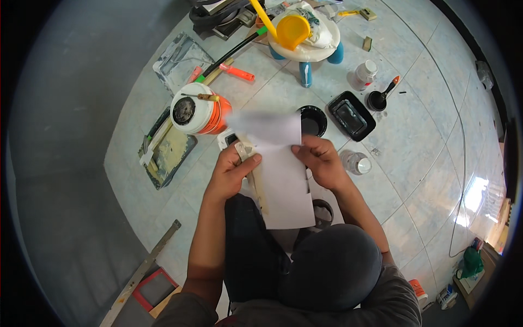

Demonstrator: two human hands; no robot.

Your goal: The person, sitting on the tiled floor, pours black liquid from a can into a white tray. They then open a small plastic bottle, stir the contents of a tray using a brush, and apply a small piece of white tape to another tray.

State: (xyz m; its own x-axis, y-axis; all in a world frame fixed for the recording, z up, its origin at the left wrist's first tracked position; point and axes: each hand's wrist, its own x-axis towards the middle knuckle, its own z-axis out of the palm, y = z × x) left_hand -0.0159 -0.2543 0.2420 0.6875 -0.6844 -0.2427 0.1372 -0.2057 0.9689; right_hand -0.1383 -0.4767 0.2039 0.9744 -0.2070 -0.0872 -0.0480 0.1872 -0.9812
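A long white sheet of paper [284, 188] hangs between my hands above my knees, its far end blurred. My left hand [233, 170] is closed on the sheet's left edge, thumb on top. A beige strip [257, 188] runs down that edge, and a small pale piece [244, 150] sits by my left fingers; I cannot make out what it is. On the opposite side my right hand [320, 159] pinches the paper's right edge between thumb and fingers. A small notch shows in that edge lower down. The fingers behind the paper are hidden.
Beyond my left hand stands a white and orange bucket [188, 117], beside a paint tray [173, 150]. A black tray [352, 116], a clear jar [357, 162] and a brush in a cup [377, 100] are right of the paper. Farther off is a stool [305, 53] with a yellow scoop [292, 31].
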